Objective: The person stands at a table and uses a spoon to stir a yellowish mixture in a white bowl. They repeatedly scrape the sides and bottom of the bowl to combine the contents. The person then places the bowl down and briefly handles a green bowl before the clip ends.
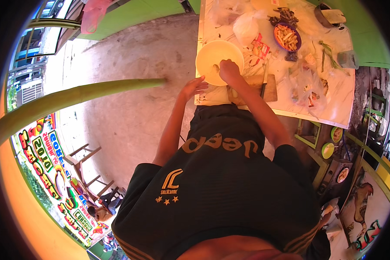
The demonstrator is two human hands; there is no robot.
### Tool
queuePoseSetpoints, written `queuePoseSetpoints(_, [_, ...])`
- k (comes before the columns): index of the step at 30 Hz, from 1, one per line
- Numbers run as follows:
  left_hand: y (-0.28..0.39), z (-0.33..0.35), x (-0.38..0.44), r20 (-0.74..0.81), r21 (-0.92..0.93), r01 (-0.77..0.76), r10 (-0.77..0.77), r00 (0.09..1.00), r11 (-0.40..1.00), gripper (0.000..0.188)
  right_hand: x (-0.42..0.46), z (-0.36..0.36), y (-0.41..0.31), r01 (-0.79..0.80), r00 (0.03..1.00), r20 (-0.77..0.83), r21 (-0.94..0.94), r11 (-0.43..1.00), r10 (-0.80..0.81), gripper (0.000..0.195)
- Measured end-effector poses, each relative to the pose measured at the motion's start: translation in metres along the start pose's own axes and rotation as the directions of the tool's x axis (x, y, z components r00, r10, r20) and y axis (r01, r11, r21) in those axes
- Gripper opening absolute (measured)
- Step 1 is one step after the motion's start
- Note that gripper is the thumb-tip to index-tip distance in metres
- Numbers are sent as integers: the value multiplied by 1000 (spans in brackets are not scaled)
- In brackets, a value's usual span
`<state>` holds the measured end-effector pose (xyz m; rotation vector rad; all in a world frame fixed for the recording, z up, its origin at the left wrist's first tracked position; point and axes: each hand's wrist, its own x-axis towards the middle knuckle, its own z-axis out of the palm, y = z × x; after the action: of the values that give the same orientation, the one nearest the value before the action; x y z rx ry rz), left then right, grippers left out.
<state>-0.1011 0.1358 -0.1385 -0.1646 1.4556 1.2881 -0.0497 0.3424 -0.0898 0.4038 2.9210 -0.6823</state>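
Note:
A wide pale yellow bowl stands at the left edge of a marble-patterned table. My right hand is over the near right part of the bowl, its fingers curled down. A small light lump shows in the bowl beside those fingers; whether I grip it or a utensil is not clear. My left hand is at the bowl's near left rim, fingers spread, holding nothing. Just right of the bowl, a knife lies across a wooden cutting board, partly behind my right forearm.
A purple bowl of cut food strips, a filled white plastic bag, a red packet and a clear plastic bag are on the table. A metal pan sits at the far corner. A bamboo pole stands at left.

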Motion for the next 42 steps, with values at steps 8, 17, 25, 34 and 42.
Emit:
queuePoseSetpoints(8, [20,13,8,229,-333,-32,113,967,943,51,-33,-27,35,-24,860,-508,43,999,42,18])
queuePoseSetpoints(17, [53,40,-12,2,-606,107,-132,991,788,60,-114,-29,23,-178,751,-135,902,394,647,21])
queuePoseSetpoints(25, [108,93,-109,82,-363,-360,414,907,860,67,-82,-71,-81,164,893,-268,942,294,361,25])
queuePoseSetpoints(34, [162,48,-79,21,-563,-571,702,712,597,69,-74,-77,-199,421,893,-439,738,528,-99,64])
queuePoseSetpoints(42, [115,56,-170,286,-336,-398,495,820,853,62,-48,-79,-180,487,792,-610,626,609,-7,56])
